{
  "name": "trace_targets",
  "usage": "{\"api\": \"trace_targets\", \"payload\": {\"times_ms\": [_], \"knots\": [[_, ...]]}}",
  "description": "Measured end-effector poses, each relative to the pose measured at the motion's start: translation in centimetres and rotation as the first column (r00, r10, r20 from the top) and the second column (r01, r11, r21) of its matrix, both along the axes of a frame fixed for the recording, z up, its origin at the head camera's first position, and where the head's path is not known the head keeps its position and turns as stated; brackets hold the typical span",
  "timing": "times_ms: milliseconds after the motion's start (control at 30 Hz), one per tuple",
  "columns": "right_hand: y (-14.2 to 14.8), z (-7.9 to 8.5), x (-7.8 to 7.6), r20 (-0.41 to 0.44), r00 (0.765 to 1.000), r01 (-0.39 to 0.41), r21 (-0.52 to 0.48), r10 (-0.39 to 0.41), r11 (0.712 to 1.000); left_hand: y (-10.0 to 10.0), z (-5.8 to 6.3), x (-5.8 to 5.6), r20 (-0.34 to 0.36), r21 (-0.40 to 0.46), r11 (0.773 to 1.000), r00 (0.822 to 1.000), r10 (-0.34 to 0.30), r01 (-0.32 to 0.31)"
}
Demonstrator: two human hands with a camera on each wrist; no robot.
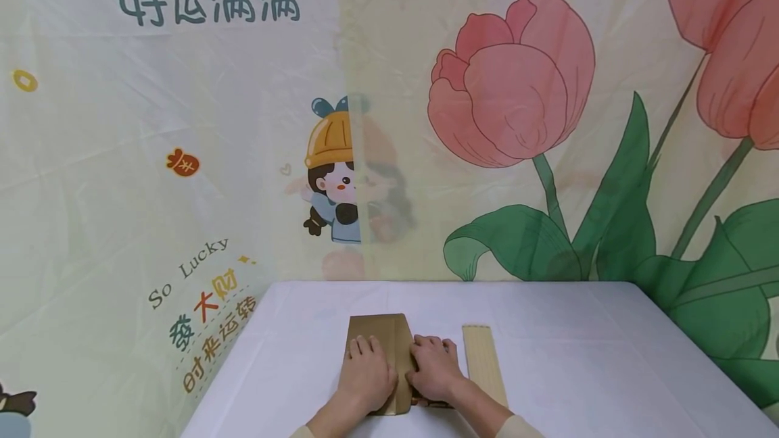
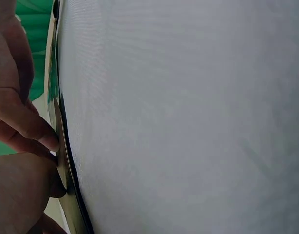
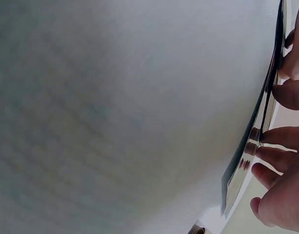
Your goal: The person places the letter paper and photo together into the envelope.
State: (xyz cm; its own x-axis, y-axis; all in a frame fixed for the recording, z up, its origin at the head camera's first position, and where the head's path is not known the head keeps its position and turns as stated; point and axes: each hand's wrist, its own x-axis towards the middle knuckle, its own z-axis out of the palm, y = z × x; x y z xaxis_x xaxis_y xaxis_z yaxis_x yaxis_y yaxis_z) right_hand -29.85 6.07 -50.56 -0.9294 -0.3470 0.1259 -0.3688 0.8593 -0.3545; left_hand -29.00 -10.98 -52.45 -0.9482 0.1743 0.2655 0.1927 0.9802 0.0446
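Observation:
A gold-brown folded card sheet (image 1: 377, 327) with a lengthwise crease lies on the white table. My left hand (image 1: 368, 374) lies on its left part, fingers straight and pointing away from me. At the crease's right side my right hand (image 1: 435, 367) presses down with bent fingers, over a darker, shiny part of the card that it mostly hides. The left wrist view shows the sheet's thin edge (image 2: 76, 209) under fingertips. In the right wrist view, spread fingers (image 3: 278, 158) touch the glossy surface, which mirrors them.
Right of the right hand lies a pale, flat ribbed strip (image 1: 483, 360), lengthwise on the white-covered table (image 1: 578, 357). Behind the table hangs a printed cloth (image 1: 395, 32) with tulips and writing.

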Motion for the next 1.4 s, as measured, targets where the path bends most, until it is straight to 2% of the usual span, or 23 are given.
{"api": "trace_targets", "payload": {"times_ms": [200, 467, 667, 1033, 1267, 1400], "knots": [[-0.19, -0.13, 0.13, -0.045, 0.999, -0.021, 0.053, 0.024, 0.998, 0.32, 0.17, -0.11, 0.017, -0.013, 0.999, 0.999, 0.038, -0.038], [-0.11, -0.33, 0.19, -0.094, 0.992, -0.083, 0.037, 0.086, 0.996, 0.49, 0.16, -0.28, 0.056, 0.021, 0.999, 0.998, 0.038, -0.039], [0.09, -0.3, 0.16, -0.072, 0.991, -0.108, 0.037, 0.111, 0.993, 0.61, 0.1, -0.4, 0.061, 0.041, 0.999, 0.998, 0.03, -0.033], [0.02, -0.41, 0.13, -0.074, 0.989, -0.118, 0.09, 0.125, 0.989, 0.28, 0.07, -0.26, 0.039, 0.017, 1.0, 0.999, -0.02, 0.02], [0.02, -0.26, 0.16, -0.114, 0.982, -0.137, 0.109, 0.15, 0.985, 0.01, 0.5, -0.35, 0.044, 0.122, 0.99, 0.996, -0.071, 0.065], [-0.05, -0.25, 0.21, -0.108, 0.982, -0.139, 0.128, 0.153, 0.982, -0.28, 0.58, -0.47, 0.04, 0.162, 0.983, 0.994, -0.099, 0.092]]}}
